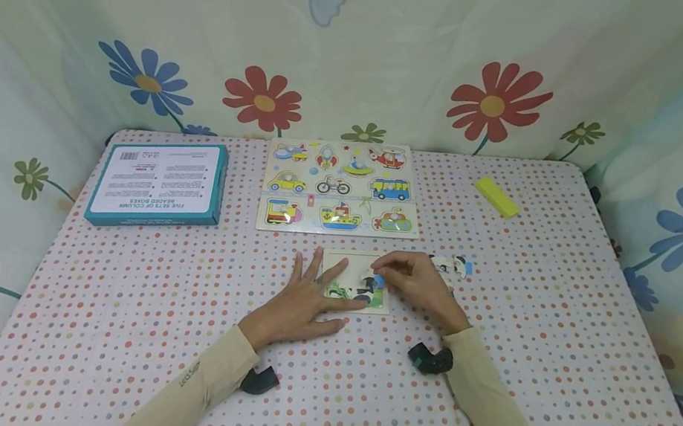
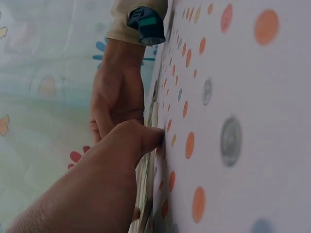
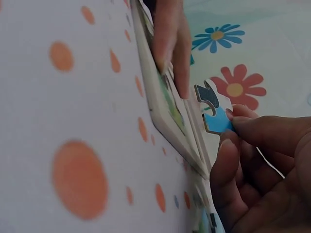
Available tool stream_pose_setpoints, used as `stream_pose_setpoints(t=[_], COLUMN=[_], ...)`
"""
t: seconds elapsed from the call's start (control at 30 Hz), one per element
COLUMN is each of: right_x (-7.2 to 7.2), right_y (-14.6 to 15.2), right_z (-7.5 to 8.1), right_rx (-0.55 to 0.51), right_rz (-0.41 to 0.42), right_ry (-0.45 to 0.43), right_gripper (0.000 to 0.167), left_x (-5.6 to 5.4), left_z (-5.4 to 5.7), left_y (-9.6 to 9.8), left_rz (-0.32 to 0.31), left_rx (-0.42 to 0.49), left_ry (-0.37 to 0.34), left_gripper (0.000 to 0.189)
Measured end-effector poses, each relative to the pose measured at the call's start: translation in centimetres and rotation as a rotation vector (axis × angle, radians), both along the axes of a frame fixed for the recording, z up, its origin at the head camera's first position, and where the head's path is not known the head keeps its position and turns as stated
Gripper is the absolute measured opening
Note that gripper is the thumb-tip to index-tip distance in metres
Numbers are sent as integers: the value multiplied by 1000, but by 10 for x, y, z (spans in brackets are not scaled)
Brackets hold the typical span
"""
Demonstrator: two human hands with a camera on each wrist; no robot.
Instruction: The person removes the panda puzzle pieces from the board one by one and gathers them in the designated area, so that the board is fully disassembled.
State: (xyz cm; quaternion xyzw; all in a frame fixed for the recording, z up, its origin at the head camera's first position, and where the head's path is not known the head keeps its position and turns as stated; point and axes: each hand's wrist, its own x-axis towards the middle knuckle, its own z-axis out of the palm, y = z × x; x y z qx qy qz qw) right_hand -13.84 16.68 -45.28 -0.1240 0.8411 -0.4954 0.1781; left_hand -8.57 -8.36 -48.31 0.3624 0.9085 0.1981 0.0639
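Observation:
My left hand (image 1: 299,304) lies with its fingers spread over a small wooden jigsaw board (image 1: 354,266), which holds some panda-and-grass pieces. Between thumb and fingertips, my right hand (image 1: 417,286) pinches a puzzle piece (image 3: 219,115), blue, white and black with a rounded notch. In the right wrist view the piece is raised above the board's frame (image 3: 170,133), tilted on edge. Fingers of the left hand (image 3: 173,43) press on the board there. Beside the right hand lie loose panda puzzle pieces (image 1: 458,266), partly hidden by that hand.
A larger vehicle puzzle board (image 1: 340,186) lies just beyond the small one. The teal-edged box (image 1: 158,184) sits at the back left, and a yellow block (image 1: 497,197) at the back right. A dotted cloth covers the table (image 1: 309,404); a flowered curtain (image 1: 396,49) hangs behind.

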Motion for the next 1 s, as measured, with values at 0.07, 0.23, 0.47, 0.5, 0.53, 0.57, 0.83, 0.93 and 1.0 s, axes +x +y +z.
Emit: stream_pose_setpoints(t=[0.07, 0.23, 0.47, 0.5, 0.53, 0.57, 0.83, 0.93, 1.0], right_x=[-1, -3, -2, -1, -1, 0, 7, 11, 14], right_y=[3, 17, 42, 47, 51, 55, 90, 101, 107], right_z=[1, 3, 11, 13, 15, 15, 17, 15, 15], right_rx=[1, -10, -48, -45, -47, -45, -52, -37, -14], right_rz=[-9, -24, -59, -69, -80, -92, -167, -197, -219], right_ry=[11, 54, 64, 67, 69, 71, 113, 125, 132], right_gripper=[16, 19, 22, 22, 22, 22, 25, 27, 28], left_x=[0, 1, 1, 1, 1, 1, 2, 3, 3], left_z=[0, 1, 2, 3, 3, 3, 5, 5, 6], left_y=[0, 0, -1, -1, -2, -2, -1, 0, 0], left_rz=[2, 6, 7, 7, 7, 7, 10, 8, 7], left_rx=[-3, 0, 7, 8, 13, 16, 14, 10, 4], left_ry=[-8, -36, -37, -35, -34, -34, -47, -45, -45], left_gripper=[43, 42, 42, 42, 42, 42, 42, 42, 42])
